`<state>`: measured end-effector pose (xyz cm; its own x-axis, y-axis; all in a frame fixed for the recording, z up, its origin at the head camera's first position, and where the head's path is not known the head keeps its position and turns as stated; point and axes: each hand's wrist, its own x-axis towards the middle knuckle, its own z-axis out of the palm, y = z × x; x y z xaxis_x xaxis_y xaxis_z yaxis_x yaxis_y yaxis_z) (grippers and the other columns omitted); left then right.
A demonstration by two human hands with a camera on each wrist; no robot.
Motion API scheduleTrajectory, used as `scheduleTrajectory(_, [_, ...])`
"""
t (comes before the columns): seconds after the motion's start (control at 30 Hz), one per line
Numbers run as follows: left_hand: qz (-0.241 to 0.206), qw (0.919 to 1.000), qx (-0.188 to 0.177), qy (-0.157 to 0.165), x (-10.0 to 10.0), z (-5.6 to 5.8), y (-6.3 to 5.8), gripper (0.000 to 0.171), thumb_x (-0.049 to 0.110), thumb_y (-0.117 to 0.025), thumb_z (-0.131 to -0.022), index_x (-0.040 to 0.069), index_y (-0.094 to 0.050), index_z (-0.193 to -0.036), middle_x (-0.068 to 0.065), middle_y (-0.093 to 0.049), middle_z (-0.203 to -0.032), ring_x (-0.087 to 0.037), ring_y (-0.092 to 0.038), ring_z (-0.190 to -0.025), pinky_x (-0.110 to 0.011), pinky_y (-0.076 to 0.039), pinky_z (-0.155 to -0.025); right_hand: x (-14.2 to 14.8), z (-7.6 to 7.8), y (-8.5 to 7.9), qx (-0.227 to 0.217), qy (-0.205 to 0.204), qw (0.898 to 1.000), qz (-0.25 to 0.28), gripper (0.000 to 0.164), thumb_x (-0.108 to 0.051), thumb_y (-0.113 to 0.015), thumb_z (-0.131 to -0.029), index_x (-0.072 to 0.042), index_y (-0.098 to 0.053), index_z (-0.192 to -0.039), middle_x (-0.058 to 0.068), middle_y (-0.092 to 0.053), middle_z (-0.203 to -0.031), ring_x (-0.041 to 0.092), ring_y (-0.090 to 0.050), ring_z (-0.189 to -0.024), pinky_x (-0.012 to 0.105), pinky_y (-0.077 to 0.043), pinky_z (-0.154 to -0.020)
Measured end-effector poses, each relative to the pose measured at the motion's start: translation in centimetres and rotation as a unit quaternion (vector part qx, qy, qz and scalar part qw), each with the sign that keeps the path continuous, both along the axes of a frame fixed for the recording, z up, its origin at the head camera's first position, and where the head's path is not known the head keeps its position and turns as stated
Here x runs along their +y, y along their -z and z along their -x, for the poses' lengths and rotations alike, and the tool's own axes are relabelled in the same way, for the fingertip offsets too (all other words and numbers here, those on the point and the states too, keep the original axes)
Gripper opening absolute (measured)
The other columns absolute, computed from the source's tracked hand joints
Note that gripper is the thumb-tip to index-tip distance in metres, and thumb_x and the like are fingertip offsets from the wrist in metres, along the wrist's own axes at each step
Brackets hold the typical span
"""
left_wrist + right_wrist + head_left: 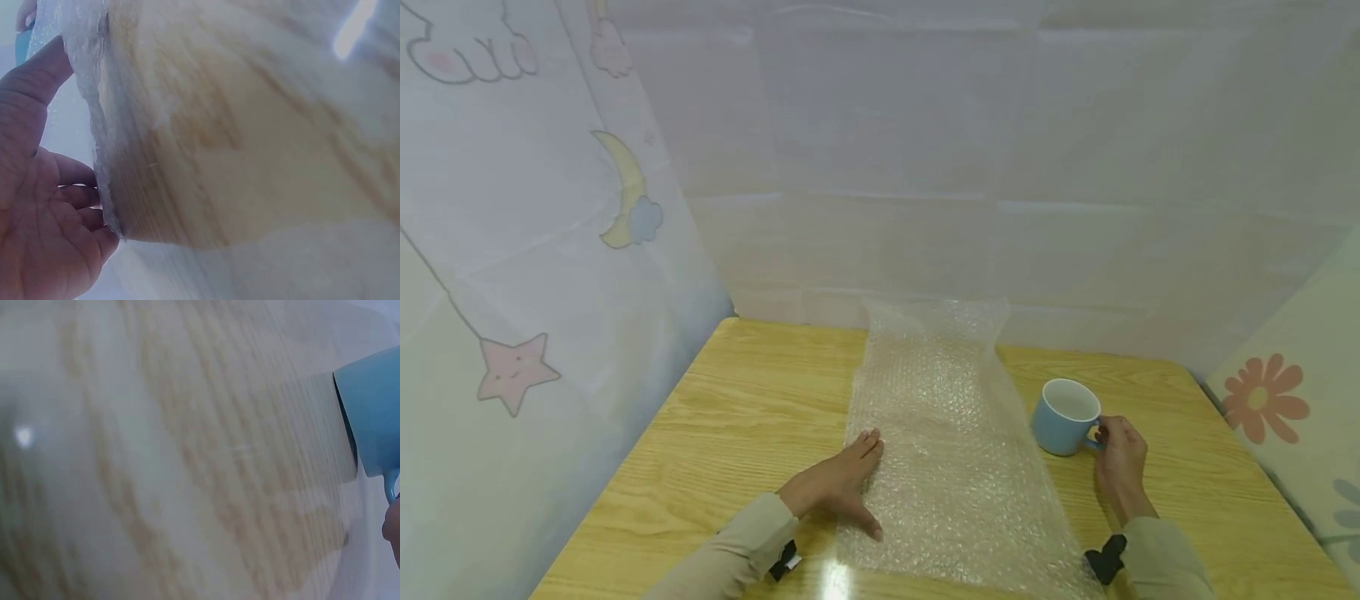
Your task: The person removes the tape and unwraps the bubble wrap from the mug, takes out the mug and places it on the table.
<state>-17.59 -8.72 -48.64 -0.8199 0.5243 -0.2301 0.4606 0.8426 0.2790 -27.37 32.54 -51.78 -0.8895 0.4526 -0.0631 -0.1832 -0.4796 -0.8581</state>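
A sheet of clear bubble wrap [947, 467] lies lengthwise over the middle of the table. My left hand [842, 483] rests on its left edge, fingers and thumb spread; in the left wrist view the fingertips [106, 240] meet the sheet's edge. To the right of the sheet is a light blue mug [1060, 429] with a white inside, upright. My right hand [1122, 458] pinches the mug's handle [1093, 440] from the right. The right wrist view shows the blue mug [375, 412] at its right border, with only part of a finger by the handle.
The wood-grain table [737, 400] has its far edge against a pale hanging sheet [880, 167]. The bubble wrap's far end reaches that edge and rises against the sheet. Printed cloth [520, 275] hangs along the left side, and more with a flower print [1262, 400] on the right.
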Motion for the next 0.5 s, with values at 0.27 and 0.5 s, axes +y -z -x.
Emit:
scheduleTrajectory(0.27, [0.007,0.9999,0.005,0.008,0.09,0.03,-0.25,0.131,0.067,-0.078,-0.064,-0.006,-0.014,-0.152,-0.022,-0.002,-0.159,-0.033,-0.002,-0.145,-0.040,-0.015,-0.115,0.32,0.06,0.10,-0.018,-0.016,1.000,-0.002,0.036,0.002,-0.046,-0.097,-0.002,-0.051,-0.062,-0.003,-0.052,-0.071,0.014,-0.044,-0.081,0.019,-0.042,-0.070])
scheduleTrajectory(0.5, [0.012,0.9999,0.001,0.004,0.16,0.07,-0.41,0.131,0.068,-0.078,-0.063,-0.006,-0.015,-0.152,-0.021,-0.002,-0.159,-0.032,-0.002,-0.145,-0.040,-0.015,-0.115,0.87,-0.09,0.30,-0.024,-0.061,0.997,-0.036,0.034,-0.004,-0.047,-0.100,-0.004,-0.052,-0.067,-0.006,-0.051,-0.078,0.013,-0.042,-0.085,0.018,-0.041,-0.073])
